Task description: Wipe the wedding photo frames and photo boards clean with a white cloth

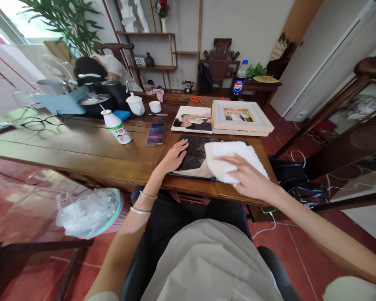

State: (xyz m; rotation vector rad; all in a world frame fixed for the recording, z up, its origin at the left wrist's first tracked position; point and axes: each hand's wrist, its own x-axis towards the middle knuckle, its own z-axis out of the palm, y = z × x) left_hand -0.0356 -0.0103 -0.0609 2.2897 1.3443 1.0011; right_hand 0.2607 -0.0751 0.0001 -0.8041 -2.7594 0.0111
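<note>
A dark flat panel point(192, 150) with pale specks and a pale smear along its near edge lies in front of me at the table's edge. My left hand point(174, 155) rests flat on its left side, fingers stretched out and holding nothing. My right hand point(244, 175) presses a white towel point(219, 152) onto the panel's right side, its fingers bent into the fabric. The towel hides much of that side. Just beyond the panel lie a canvas print point(203, 123) and a white box point(244, 129) bearing a framed picture point(238, 114).
On the wooden table point(90, 144) to the left are a phone point(156, 133), a drink bottle point(117, 127), a white teapot point(135, 103) and glasses point(44, 122). Orange-handled pliers point(198, 99) and a cola bottle point(239, 81) stand farther back. A bag-lined bin point(115, 215) is on the floor. Another person point(111, 67) sits across.
</note>
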